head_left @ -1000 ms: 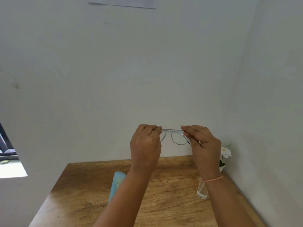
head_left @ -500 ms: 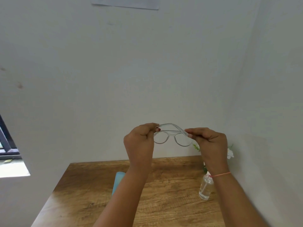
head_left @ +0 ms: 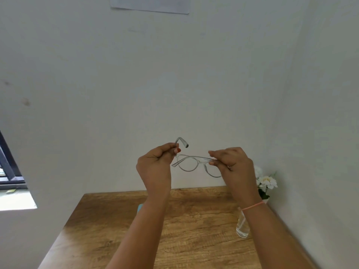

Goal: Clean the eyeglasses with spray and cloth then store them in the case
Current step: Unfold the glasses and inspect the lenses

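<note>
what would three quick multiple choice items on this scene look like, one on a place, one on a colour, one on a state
1. Where is the clear bottle?
A. on the wooden table, near the right wall
B. on the window sill
C. in the left hand

2. What colour is the band on the right wrist?
A. green
B. pink-orange
C. black

3. How are the eyeglasses at this moment?
A. lying on the table
B. shut inside a case
C. held in the air by both hands

Key: 1 A, the bottle stands on the table beside the right forearm. 2 B, the wrist band is pink-orange. 3 C, the left hand pinches one temple arm and the right hand the frame's other end, above the table.
</note>
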